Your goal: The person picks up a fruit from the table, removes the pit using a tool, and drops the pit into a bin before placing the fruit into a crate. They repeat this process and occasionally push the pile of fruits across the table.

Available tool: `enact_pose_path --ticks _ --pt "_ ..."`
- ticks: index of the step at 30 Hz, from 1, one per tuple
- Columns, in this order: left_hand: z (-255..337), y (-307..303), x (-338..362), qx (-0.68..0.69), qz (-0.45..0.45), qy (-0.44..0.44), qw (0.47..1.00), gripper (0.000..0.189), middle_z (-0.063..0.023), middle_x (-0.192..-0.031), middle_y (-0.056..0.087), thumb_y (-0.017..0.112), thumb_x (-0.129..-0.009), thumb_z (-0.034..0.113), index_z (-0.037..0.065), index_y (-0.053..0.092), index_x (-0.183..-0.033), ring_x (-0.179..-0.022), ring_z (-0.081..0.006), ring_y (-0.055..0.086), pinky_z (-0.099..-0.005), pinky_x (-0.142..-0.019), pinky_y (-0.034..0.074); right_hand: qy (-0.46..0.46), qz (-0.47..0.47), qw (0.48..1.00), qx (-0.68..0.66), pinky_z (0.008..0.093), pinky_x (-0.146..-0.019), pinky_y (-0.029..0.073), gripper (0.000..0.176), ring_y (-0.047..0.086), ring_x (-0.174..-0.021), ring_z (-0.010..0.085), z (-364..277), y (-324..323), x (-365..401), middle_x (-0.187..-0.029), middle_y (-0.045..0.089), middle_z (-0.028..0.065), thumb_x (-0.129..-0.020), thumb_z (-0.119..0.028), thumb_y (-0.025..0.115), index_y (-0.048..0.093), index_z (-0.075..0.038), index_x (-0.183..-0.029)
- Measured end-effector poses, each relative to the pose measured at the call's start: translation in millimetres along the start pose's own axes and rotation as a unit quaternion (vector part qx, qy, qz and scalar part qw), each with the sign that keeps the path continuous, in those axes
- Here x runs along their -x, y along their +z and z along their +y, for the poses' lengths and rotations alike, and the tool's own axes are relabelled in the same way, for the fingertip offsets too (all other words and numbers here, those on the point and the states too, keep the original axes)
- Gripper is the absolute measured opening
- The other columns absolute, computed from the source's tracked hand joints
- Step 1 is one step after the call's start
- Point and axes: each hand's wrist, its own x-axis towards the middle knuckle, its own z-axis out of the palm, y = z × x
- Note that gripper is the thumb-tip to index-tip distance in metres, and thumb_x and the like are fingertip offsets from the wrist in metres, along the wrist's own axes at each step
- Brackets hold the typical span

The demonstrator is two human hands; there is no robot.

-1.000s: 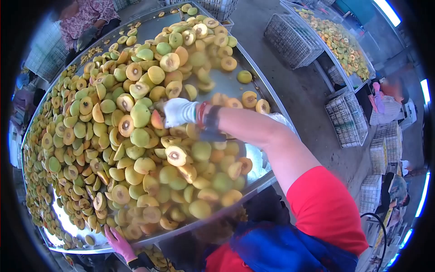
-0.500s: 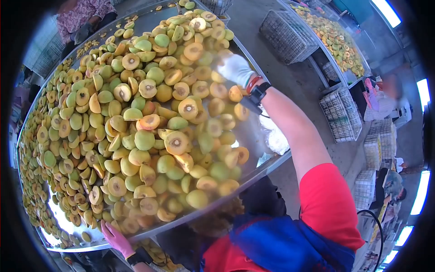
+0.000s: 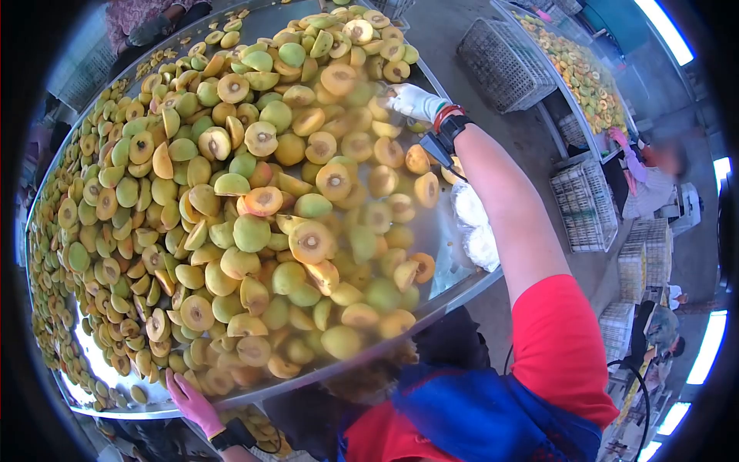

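So it's just one head cam, looking forward and kinda steeply down over the table (image 3: 460, 286) from pretty close up.

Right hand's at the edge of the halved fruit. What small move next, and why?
I'd probably curl the white-gloved right hand and draw the nearest halves inward: its fingertips are at the fruit pile's edge, near the metal table rim, while the pink-gloved left hand lies apart at the near side.

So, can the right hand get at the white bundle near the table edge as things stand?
Probably yes. The white bundle shows right beside the right hand's own forearm, no fruit seen on top; the arm would likely just have to draw back.
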Motion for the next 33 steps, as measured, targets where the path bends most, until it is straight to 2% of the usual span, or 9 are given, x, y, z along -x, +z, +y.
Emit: enact_pose_path --ticks 6,9,10,14,18,25,27,31,33 --pt "-8 2 -1 0.008 0.007 0.003 1.0 0.048 -0.0204 -0.138 0.057 0.049 -0.106 0.032 -0.005 0.055 -0.135 -0.128 -0.0338 0.052 -0.0404 -0.11 0.037 -0.021 0.159 0.987 -0.02 0.0372 -0.093 0.051 0.056 0.067 -0.106 0.0316 -78 -2 -1 -0.114 0.071 0.0151 -0.088 -0.049 0.07 0.067 -0.004 -0.122" --pt "-6 0 -2 0.003 0.009 0.007 1.0 0.047 -0.0206 -0.138 0.058 0.049 -0.105 0.031 -0.005 0.056 -0.134 -0.127 -0.0339 0.053 -0.0406 -0.11 0.038 0.091 0.105 0.984 -0.108 0.0353 -0.084 0.054 0.053 0.07 -0.098 0.0278 -108 -3 -26 -0.112 0.072 0.0142 -0.088 -0.046 0.072 0.067 -0.003 -0.119" --pt "-7 0 -1 0.003 0.01 0.006 1.0 0.047 -0.0205 -0.137 0.058 0.049 -0.105 0.031 -0.005 0.056 -0.134 -0.127 -0.0339 0.053 -0.0407 -0.11 0.038 0.036 0.158 0.981 -0.106 0.0335 -0.067 0.055 0.046 0.07 -0.079 0.0231 -107 10 -35 -0.098 0.072 0.0119 -0.085 -0.039 0.077 0.069 -0.002 -0.111" --pt "0 -2 1 0.001 0.017 0.0 1.0 0.045 -0.0194 -0.136 0.06 0.05 -0.105 0.032 -0.002 0.058 -0.134 -0.126 -0.0344 0.054 -0.0411 -0.109 0.039 0.008 0.094 0.921 -0.378 0.0323 -0.051 0.045 0.037 0.056 -0.055 0.0166 -135 29 -18 -0.071 0.061 0.0053 -0.078 -0.025 0.085 0.067 -0.001 -0.098" --pt "-5 0 2 -0.007 0.029 0.01 1.0 0.045 -0.0179 -0.135 0.061 0.052 -0.103 0.033 0.0 0.06 -0.133 -0.126 -0.0347 0.055 -0.0422 -0.107 0.04 -0.005 0.024 0.917 -0.399 0.0302 -0.051 0.045 0.039 0.056 -0.055 0.0146 -152 34 24 -0.076 0.063 0.0042 -0.079 -0.026 0.085 0.066 -0.001 -0.103" --pt "-16 -4 -2 -0.037 0.01 0.038 0.999 0.054 -0.0181 -0.136 0.06 0.051 -0.103 0.043 0.003 0.055 -0.138 -0.129 -0.0347 0.052 -0.0406 -0.109 0.039 -0.111 -0.136 0.826 -0.536 0.0201 -0.052 0.041 0.026 0.056 -0.061 0.0041 -245 3 260 -0.08 0.064 -0.0035 -0.089 -0.016 0.075 0.066 -0.007 -0.112" --pt "-59 11 -26 0.09 -0.001 0.07 0.993 0.057 -0.018 -0.143 0.055 0.05 -0.104 0.043 0.003 0.05 -0.143 -0.132 -0.0314 0.051 -0.0397 -0.113 0.037 -0.087 -0.168 0.82 -0.541 0.0199 -0.053 0.04 0.025 0.055 -0.064 0.0025 -245 13 319 -0.081 0.064 -0.0045 -0.09 -0.014 0.074 0.066 -0.007 -0.113" --pt "85 -71 43 0.262 -0.087 0.201 0.94 0.052 -0.0163 -0.151 0.043 0.049 -0.106 0.033 0.002 0.045 -0.148 -0.135 -0.0289 0.048 -0.0378 -0.113 0.037 -0.052 -0.208 0.812 -0.543 0.0193 -0.053 0.04 0.027 0.053 -0.064 0.0013 -271 7 433 -0.084 0.064 -0.0053 -0.091 -0.013 0.074 0.065 -0.006 -0.115" --pt "166 -109 121 0.45 -0.247 0.129 0.849 0.05 -0.0152 -0.149 0.046 0.053 -0.105 0.026 0.002 0.044 -0.148 -0.134 -0.0267 0.049 -0.0367 -0.11 0.04 -0.075 -0.211 0.803 -0.553 0.0188 -0.053 0.039 0.029 0.053 -0.064 0.0007 -271 30 466 -0.085 0.064 -0.0056 -0.091 -0.013 0.074 0.064 -0.005 -0.117"
